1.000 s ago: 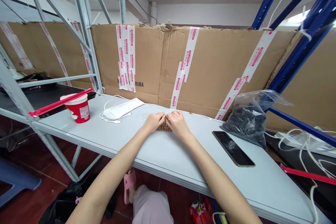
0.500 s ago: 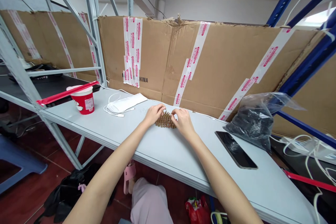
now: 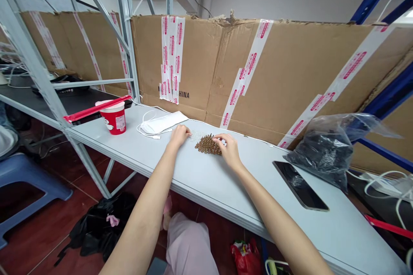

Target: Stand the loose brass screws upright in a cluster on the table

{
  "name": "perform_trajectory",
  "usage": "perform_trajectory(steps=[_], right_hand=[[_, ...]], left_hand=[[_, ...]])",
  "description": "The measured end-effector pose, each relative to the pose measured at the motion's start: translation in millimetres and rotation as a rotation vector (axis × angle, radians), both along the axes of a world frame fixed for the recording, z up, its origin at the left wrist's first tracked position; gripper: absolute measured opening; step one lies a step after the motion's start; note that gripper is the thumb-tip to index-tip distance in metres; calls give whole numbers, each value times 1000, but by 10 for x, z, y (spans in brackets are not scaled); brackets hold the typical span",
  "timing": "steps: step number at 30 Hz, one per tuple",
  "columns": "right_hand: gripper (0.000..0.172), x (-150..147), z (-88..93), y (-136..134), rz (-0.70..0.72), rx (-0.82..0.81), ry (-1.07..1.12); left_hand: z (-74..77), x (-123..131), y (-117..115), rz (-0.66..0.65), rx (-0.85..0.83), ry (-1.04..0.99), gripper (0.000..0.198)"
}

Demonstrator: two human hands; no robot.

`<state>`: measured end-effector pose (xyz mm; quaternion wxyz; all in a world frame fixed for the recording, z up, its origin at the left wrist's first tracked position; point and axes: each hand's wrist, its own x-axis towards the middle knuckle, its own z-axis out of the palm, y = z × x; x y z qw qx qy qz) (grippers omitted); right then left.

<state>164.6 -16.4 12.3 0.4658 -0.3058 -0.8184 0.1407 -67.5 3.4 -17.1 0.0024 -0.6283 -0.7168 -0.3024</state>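
Note:
A brown-gold woven piece of small beads (image 3: pixel 207 145) lies on the pale grey tabletop (image 3: pixel 206 184). My right hand (image 3: pixel 228 148) pinches its upper right edge between thumb and forefinger. To the left of the piece, my left hand (image 3: pixel 180 134) rests at the table with its fingers curled together. Their tips reach the left end of a scatter of small clear beads (image 3: pixel 195 135). Whatever those fingers may hold is too small or hidden to make out.
A red cup (image 3: pixel 114 120) with a long red strip (image 3: pixel 97 109) across it stands left, near a white packet (image 3: pixel 166 122) and cable. At right lie a phone (image 3: pixel 300 185) and a plastic bag with dark contents (image 3: pixel 322 154). Taped cardboard (image 3: pixel 193 60) walls the back.
My left hand has left the beaded piece and moved left to the clear beads. My right hand still holds the piece's edge. The view has shifted slightly.

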Motion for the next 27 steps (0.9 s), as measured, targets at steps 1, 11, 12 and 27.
perform_trajectory(steps=[1, 11, 12, 27], right_hand=[[16, -14, -13, 2, 12, -10, 6], [11, -265, -107, -69, 68, -87, -106], [10, -297, -105, -71, 59, -82, -133], [14, -522, -222, 12, -112, -1, -378]], left_hand=[[-3, 1, -7, -15, -15, 20, 12], [2, -1, -24, -37, -29, 93, 9], [-5, -3, -21, -38, -31, 94, 9], [39, 2, 1, -5, 111, 86, 9]])
